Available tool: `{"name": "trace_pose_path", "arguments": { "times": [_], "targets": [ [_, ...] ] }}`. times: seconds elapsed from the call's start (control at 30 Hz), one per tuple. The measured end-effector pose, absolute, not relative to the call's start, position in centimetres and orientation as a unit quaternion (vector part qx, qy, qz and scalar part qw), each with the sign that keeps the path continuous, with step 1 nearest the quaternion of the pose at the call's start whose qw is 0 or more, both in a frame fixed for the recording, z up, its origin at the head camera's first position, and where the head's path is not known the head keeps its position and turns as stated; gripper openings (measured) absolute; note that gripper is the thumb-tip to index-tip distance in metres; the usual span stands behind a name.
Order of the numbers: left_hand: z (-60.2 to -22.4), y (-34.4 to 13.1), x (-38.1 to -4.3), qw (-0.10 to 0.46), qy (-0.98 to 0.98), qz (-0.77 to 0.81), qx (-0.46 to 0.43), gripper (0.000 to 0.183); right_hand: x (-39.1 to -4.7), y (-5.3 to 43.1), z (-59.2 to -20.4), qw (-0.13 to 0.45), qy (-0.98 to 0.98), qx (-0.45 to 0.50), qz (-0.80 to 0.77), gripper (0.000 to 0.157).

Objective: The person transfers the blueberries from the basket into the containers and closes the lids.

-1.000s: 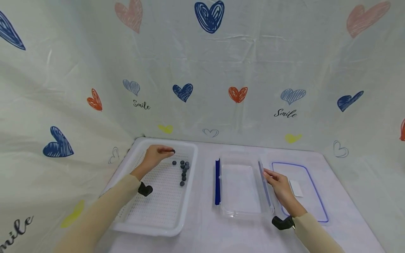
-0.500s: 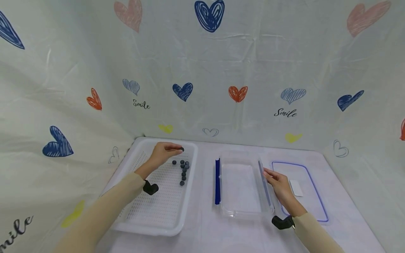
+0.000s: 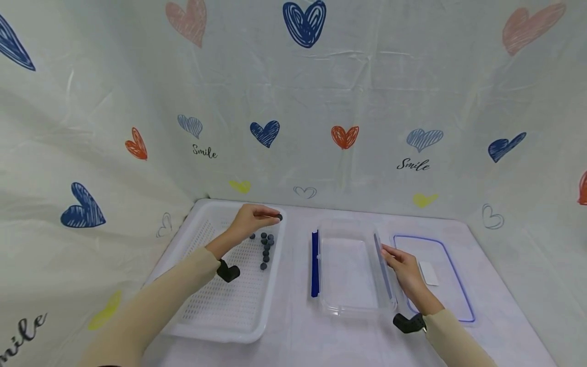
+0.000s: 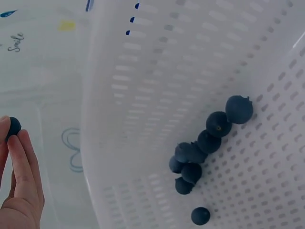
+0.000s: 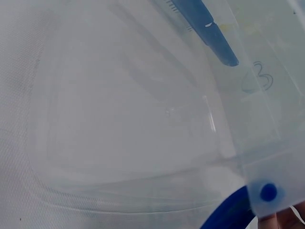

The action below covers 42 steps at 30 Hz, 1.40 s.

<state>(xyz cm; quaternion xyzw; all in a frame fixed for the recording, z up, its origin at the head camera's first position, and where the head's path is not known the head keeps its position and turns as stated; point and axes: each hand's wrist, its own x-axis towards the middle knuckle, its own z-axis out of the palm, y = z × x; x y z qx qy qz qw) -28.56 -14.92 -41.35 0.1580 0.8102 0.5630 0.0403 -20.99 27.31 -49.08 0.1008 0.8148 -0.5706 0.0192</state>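
A blueberry (image 4: pixel 15 126) is pinched between the thumb and fingertips of my left hand (image 3: pixel 251 220), held up over the far right rim of the white perforated basket (image 3: pixel 270 306). Below it, several more blueberries (image 4: pixel 196 152) lie on the basket floor, most in a curved row along the right side and one a little apart. My right hand (image 3: pixel 406 271) grips the right side of a clear plastic box (image 3: pixel 350 311) with blue side latches (image 3: pixel 315 265). In the right wrist view only some fingers show at the lower right corner.
A clear lid with a blue rim (image 3: pixel 451 265) lies flat at the right, with a small white rectangle (image 3: pixel 428 273) on it. Behind the table hangs a white curtain (image 3: pixel 293 102) printed with hearts. A strip of tabletop (image 3: pixel 295 285) separates basket and box.
My left hand has moved steadily right with the blueberry, from above the basket's interior to its right rim. The right hand and the box have stayed in place.
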Motion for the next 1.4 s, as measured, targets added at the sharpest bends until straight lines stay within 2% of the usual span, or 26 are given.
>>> {"name": "trace_pose_path", "arguments": {
  "times": [0.77, 1.4],
  "targets": [
    [-40.3, -9.6, -28.3, 0.093, 0.785, 0.577, 0.207, 0.027, -21.0, 27.4, -49.3, 0.006, 0.798, 0.09, -0.596, 0.05],
    [-40.1, -5.9, -28.6, 0.113, 0.777, 0.574, 0.233, 0.027, -21.3, 27.5, -49.8, -0.002, 0.794, 0.079, -0.602, 0.051]
  ]
}}
